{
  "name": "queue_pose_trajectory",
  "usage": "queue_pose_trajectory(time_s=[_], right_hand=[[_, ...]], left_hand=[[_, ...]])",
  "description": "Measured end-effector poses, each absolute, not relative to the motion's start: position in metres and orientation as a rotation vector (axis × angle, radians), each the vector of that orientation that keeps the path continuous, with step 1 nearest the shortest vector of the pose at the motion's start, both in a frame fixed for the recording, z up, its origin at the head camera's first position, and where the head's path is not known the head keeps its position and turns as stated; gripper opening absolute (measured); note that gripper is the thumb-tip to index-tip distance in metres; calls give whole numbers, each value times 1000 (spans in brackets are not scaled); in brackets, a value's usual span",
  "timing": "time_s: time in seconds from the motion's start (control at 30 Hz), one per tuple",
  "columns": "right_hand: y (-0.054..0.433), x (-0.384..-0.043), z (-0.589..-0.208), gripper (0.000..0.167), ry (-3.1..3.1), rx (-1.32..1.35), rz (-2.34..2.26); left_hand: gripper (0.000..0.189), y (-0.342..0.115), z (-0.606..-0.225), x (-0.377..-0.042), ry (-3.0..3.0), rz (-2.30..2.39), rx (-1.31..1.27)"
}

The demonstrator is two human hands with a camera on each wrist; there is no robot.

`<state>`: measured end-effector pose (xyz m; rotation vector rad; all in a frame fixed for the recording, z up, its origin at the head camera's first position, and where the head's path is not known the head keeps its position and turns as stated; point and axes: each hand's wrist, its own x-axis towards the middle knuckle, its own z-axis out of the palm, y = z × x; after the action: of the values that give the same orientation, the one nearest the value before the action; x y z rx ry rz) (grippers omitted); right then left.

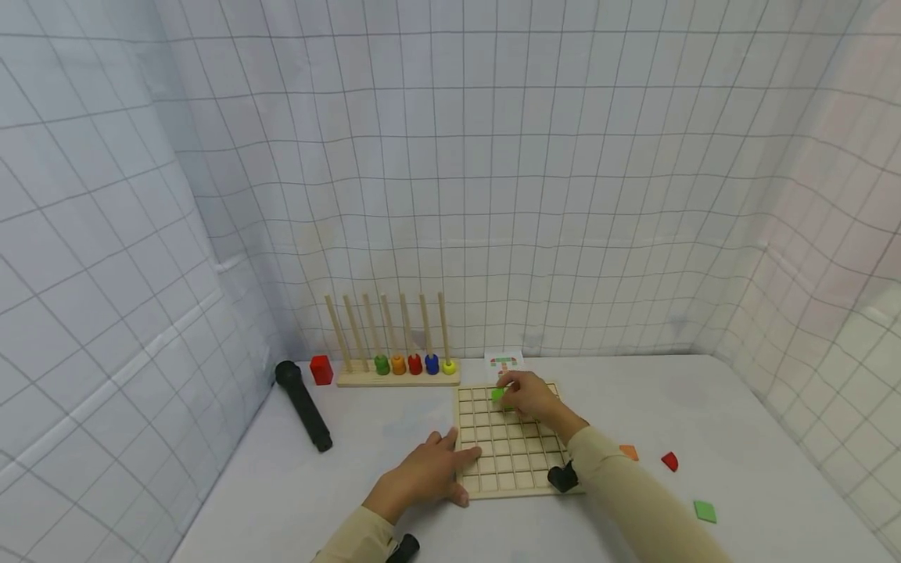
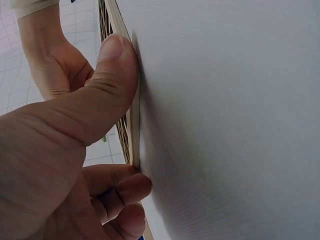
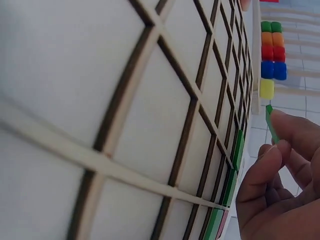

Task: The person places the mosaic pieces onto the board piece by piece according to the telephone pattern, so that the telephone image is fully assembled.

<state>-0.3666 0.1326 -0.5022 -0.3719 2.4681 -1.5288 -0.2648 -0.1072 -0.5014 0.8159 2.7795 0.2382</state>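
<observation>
A square wooden grid board point(image 1: 517, 495) lies on the white table. My left hand point(image 1: 429, 467) rests at its near left corner, with one finger reaching over the grid. In the left wrist view the thumb point(image 2: 107, 75) lies along the board's edge. Over the far part of the grid, my right hand point(image 1: 529, 397) pinches a thin green tile point(image 3: 271, 124) between thumb and fingertips. Green pieces point(image 3: 231, 187) and a red piece point(image 3: 223, 223) sit in the cells along the far row in the right wrist view. The right hand partly covers that row in the head view.
Behind the board lies a pattern card point(image 1: 504, 360). A peg rack point(image 1: 397, 381) with colored beads stands back left, beside a red block point(image 1: 321, 371) and a black microphone point(image 1: 303, 404). An orange piece point(image 1: 629, 452), red piece point(image 1: 670, 461) and green tile point(image 1: 705, 511) lie at right.
</observation>
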Motion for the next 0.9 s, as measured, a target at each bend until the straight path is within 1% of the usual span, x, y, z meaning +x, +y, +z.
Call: queue_pose_trajectory(time_s=[0.23,0.43,0.73,0.9], right_hand=[[123,-367,-504,28,2710,-337,-1238],[118,-365,-505,30,2812,-353,-1062],[121,-362,-502,35,2836,-367,-1075],[140,-361,-497,34,2726,-321,-1334]], left_hand=[[81,-108,-502,-265,2781,232,829],[81,-108,-502,-265,2783,227,825],[81,-107,-500,-265,2780,231,810],[81,-107,-499,-264,2777,226,802]])
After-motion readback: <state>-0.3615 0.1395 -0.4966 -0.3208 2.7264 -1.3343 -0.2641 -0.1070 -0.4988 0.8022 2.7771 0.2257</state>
